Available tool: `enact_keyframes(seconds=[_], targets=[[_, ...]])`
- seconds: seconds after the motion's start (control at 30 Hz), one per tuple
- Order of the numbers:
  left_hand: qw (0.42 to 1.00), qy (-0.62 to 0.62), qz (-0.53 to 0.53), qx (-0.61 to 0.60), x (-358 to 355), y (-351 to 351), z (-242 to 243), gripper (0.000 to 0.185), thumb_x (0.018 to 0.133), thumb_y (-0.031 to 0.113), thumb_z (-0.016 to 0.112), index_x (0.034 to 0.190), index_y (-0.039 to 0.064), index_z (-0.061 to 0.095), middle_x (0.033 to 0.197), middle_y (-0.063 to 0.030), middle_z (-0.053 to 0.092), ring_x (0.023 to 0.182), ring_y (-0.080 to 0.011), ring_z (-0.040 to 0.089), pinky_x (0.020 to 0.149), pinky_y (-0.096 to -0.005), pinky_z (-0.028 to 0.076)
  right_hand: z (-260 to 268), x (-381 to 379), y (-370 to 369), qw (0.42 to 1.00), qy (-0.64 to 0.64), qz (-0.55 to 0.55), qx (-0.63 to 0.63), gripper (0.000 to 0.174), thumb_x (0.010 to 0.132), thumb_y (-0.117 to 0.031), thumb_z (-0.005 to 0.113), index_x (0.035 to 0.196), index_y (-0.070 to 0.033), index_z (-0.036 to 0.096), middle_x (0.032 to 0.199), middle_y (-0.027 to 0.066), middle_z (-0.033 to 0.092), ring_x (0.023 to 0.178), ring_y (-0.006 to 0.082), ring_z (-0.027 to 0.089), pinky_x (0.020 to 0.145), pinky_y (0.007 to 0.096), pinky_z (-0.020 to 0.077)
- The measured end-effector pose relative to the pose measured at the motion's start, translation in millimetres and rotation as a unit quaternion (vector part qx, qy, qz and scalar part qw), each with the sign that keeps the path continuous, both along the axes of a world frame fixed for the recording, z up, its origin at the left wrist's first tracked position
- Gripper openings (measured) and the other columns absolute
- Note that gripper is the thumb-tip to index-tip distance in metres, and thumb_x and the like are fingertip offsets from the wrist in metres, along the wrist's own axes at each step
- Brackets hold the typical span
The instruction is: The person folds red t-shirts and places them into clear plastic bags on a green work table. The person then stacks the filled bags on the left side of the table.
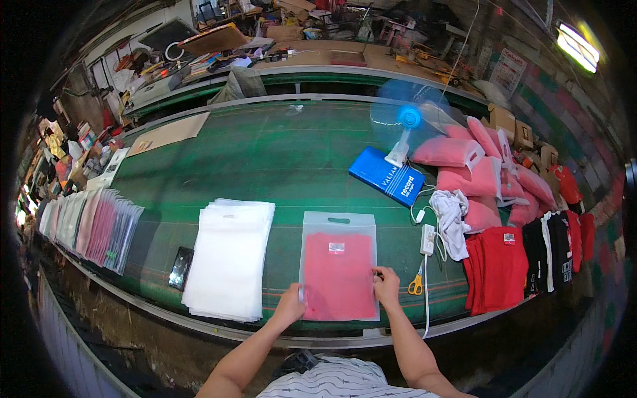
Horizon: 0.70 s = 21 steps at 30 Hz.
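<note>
Flat on the green table before me lies a frosted plastic bag (339,219) with a cut-out handle at its far end. Inside it is a folded pinkish-red garment (340,283) with a label near the top. My left hand (290,302) pinches the bag's left edge near the lower corner. On the opposite side, my right hand (386,287) grips the right edge between thumb and fingers, a little higher up. To the left of the bag rests a stack of white plastic bags (229,263), with a handle slot showing on the top one.
Left of the stack are a phone (180,267) and a row of filled bags (94,226). On the right lie yellow scissors (416,283), a power strip (427,240), folded red garments (497,268) and bagged pink bundles (448,151). A running fan (409,117) stands by a blue record book (385,174).
</note>
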<state>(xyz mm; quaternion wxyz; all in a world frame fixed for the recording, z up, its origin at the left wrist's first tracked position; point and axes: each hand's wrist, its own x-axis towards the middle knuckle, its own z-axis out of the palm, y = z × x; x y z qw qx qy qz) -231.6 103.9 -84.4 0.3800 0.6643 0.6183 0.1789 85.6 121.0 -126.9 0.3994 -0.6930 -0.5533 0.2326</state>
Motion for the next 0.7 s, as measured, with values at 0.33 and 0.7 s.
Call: enact_keyframes(seconds=[0.33,0.7], targets=[[0.967,0.132,-0.02,0.216,40,45,0,0.042,0.084,0.021,0.073,0.118,-0.002,0.06,0.142,-0.0263,0.043,0.129,-0.0434,0.045,0.102,-0.0563,0.042,27,-44,28,0.973,-0.193,0.05,0.118,0.027,0.084,-0.009,0.067,0.111,-0.007,0.068,0.128,0.0188,0.056,0.12,0.0386,0.052,0.1,0.0507,0.0437],[0.951,0.217,-0.036,0.217,94,112,-29,0.06,0.099,0.046,0.049,0.152,0.018,0.043,0.162,-0.0153,0.029,0.15,-0.0428,0.02,0.114,-0.07,0.019,22,-73,83,0.936,-0.329,0.114,-0.051,0.058,0.096,-0.042,0.051,0.15,-0.021,0.047,0.162,0.0143,0.03,0.149,0.0446,0.023,0.116,0.068,0.0182]])
